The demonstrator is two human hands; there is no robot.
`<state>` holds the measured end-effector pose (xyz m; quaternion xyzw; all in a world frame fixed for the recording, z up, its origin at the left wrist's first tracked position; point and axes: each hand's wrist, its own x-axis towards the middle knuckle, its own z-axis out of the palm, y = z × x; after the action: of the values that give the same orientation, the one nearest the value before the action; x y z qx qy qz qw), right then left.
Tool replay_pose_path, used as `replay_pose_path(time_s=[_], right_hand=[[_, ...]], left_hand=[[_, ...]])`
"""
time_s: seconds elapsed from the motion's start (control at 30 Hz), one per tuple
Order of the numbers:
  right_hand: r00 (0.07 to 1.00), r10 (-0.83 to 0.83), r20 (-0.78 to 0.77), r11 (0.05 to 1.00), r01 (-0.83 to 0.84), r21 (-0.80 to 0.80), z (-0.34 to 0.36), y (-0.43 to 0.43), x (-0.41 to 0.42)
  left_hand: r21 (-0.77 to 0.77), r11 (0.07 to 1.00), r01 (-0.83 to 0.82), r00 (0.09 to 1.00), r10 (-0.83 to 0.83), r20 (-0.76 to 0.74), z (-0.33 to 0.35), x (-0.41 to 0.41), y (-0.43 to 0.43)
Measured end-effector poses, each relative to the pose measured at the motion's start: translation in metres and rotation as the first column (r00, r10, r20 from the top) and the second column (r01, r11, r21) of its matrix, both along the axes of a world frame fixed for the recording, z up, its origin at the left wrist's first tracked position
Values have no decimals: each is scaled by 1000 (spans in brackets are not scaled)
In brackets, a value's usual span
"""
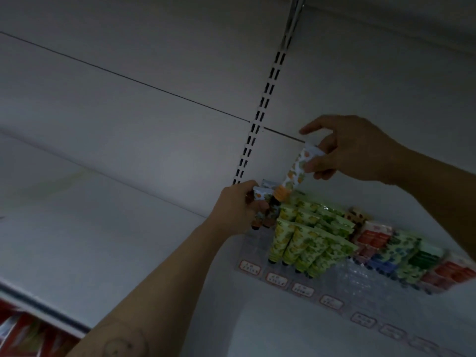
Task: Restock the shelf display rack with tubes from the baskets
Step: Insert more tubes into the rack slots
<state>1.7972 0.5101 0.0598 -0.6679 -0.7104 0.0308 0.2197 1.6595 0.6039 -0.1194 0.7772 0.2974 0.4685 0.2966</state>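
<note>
White plastic tube with orange-fruit print and ribbed orange cap [296,171], pinched at its flat crimped end between thumb and fingers of right hand [358,150], forefinger stretched straight toward 9 o'clock. Long axis running from 1 o'clock at the crimp to 7 o'clock at the cap. Cap lowermost, just beside a bunch of matching fruit-print tubes [260,202] gripped in the curled fingers of left hand [237,210].

Below both hands, at 5 o'clock from the cap, clear tiered acrylic display rack [360,276] on white metal shelf [128,240]. Packed with yellow-green leaf-print tubes [304,243] standing caps down, crimps up. Red, blue and dark green tubes [371,238] further along toward 3 o'clock. Leftmost column of the rack, at 6 o'clock under left hand, seemingly bare of stock, though partly hidden by that hand.

Judged as mid-placement: cap pointing the same way as the stocked tubes, so likely needing only a short descent toward 7 o'clock into the open column. Right hand nearer the job, left serving as the supply. Possible snag: cap catching on the held bunch or on the neighbouring green crimps. Baskets out of view.

Black-slotted white shelving upright [260,119] behind at 12 o'clock; dim red packaging [18,331] on the shelf below at 8 o'clock.
</note>
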Motion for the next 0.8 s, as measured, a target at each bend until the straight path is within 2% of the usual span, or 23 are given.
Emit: replay_pose_path(time_s=[0.07, 0.13, 0.33, 0.4, 0.63, 0.8], right_hand=[[982, -40, 185, 998, 50, -46, -6, 3, 0], [950, -56, 307, 998, 66, -22, -14, 8, -4], [777, -20, 630, 1000, 5, 25, -46, 31, -22], [746, 0, 666, 1000, 10, -11, -53, 37, -22], [738, 124, 663, 986, -15, -167, -50, 43, -30], [693, 179, 699, 976, -36, -214, -48, 44, -34]], left_hand=[[5, 1000, -10, 1000, 10, -14, 0, -2, 1], [9, 1000, -22, 999, 22, -27, 1, -3, 3], [31, 999, -11, 1000, 11, -9, 0, -5, 5], [44, 999, -2, 1000, 2, 0, -1, -5, 6], [58, 998, 23, 999, -21, -25, -1, -6, 9], [70, 997, 14, 1000, -14, -3, -4, -5, 7]])
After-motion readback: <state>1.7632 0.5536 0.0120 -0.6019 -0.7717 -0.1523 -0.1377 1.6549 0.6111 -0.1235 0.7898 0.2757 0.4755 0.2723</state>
